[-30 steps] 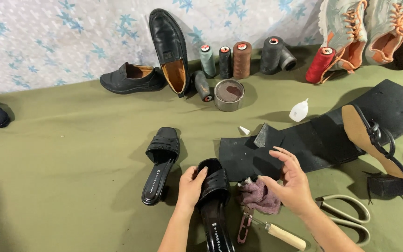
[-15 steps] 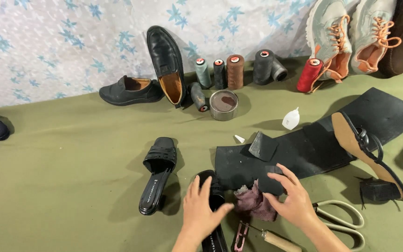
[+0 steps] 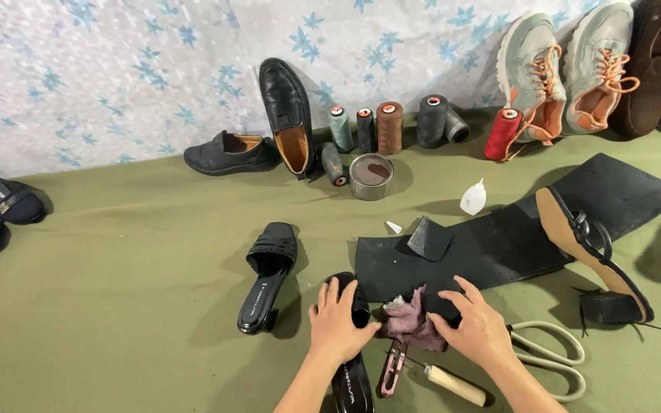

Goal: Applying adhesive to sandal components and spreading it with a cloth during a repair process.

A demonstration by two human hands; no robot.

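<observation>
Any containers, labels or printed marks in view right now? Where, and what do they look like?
Glue tin: behind the rubber sheet, round, grey, open.
Squeeze bottle: right of the tin, small, white.
Insole print: pale mark on the black sandal under the left hand; likewise on the sandal beside it.

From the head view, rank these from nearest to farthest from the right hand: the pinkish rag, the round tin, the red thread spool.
1. pinkish rag: touching the right hand, just to its left.
2. round tin: farther up the cloth, near the thread spools.
3. red thread spool: farthest, lying by the grey sneakers at the back.
</observation>
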